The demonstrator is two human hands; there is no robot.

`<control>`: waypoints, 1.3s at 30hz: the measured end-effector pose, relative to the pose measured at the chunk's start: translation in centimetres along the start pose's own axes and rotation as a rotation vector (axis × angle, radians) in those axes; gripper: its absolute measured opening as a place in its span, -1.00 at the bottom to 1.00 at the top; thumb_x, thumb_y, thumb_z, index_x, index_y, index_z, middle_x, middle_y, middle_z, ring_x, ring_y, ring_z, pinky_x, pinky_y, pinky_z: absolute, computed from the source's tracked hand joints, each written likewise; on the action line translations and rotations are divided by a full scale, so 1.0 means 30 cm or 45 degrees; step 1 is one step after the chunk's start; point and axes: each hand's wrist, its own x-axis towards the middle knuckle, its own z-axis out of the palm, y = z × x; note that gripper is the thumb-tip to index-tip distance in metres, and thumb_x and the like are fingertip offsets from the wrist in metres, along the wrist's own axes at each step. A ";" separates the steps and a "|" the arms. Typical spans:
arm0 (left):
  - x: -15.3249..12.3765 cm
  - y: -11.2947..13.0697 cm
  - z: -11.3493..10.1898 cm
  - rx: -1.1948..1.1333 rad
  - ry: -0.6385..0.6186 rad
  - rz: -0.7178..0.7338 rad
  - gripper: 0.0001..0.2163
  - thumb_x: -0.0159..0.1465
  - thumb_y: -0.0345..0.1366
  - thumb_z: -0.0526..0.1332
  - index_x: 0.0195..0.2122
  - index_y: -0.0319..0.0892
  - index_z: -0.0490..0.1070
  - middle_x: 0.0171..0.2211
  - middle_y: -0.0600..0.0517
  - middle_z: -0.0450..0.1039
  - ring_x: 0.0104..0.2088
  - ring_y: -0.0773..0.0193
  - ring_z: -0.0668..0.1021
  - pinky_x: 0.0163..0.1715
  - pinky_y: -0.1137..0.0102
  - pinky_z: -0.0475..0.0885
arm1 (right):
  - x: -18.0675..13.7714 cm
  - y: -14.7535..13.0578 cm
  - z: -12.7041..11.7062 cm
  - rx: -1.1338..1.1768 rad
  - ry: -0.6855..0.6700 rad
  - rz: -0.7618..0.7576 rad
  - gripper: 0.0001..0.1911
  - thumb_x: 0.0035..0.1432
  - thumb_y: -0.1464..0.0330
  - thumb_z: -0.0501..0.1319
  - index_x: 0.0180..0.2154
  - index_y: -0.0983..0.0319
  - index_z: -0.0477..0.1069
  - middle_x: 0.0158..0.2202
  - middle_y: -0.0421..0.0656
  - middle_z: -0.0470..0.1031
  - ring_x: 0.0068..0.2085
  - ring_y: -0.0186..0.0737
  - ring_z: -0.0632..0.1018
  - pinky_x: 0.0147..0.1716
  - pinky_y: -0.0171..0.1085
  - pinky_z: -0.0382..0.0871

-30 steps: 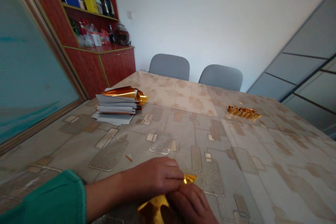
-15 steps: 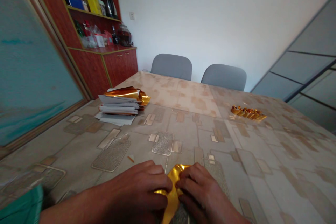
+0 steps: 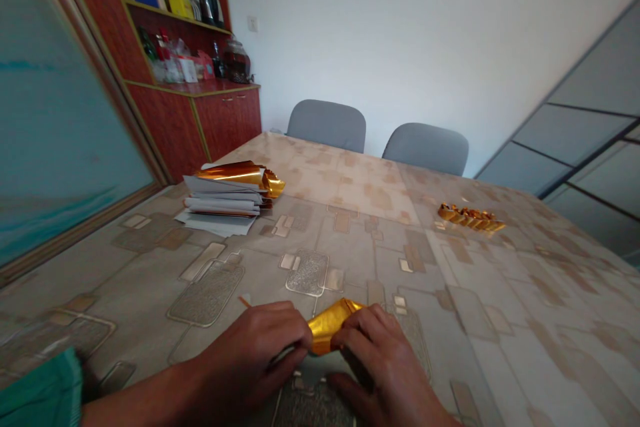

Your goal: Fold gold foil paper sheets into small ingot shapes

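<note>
A piece of shiny gold foil paper [image 3: 327, 325], partly folded, is held between my two hands just above the near part of the table. My left hand [image 3: 265, 347] pinches its left end with bent fingers. On the other side, the fingers of my right hand [image 3: 375, 353] are closed on the right edge of the paper, with the thumb lower down and apart. Parts of the paper are hidden behind the fingers.
A stack of gold-and-white paper sheets [image 3: 225, 200] lies at the left on the patterned tablecloth [image 3: 350, 247]. Farther right is a row of folded gold pieces [image 3: 470, 217]. Two grey chairs [image 3: 325, 123] stand behind the table, and a red-brown cabinet [image 3: 225, 123] is at the back left.
The gold paper's lower strip, which hung toward me between my hands, no longer shows. My hands hold the paper at its sides, and the left has shifted slightly left.
</note>
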 end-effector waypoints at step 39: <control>0.004 -0.011 0.036 0.103 0.097 -0.218 -0.81 0.44 -0.16 0.14 -0.19 -0.14 0.43 -0.35 0.05 0.50 -0.35 0.17 0.48 -0.33 0.35 0.26 | 0.024 0.003 0.058 -0.070 0.252 0.023 -0.85 0.23 0.49 0.16 -0.39 0.17 0.36 -0.38 -0.12 0.50 -0.36 -0.11 0.48 -0.38 -0.24 0.28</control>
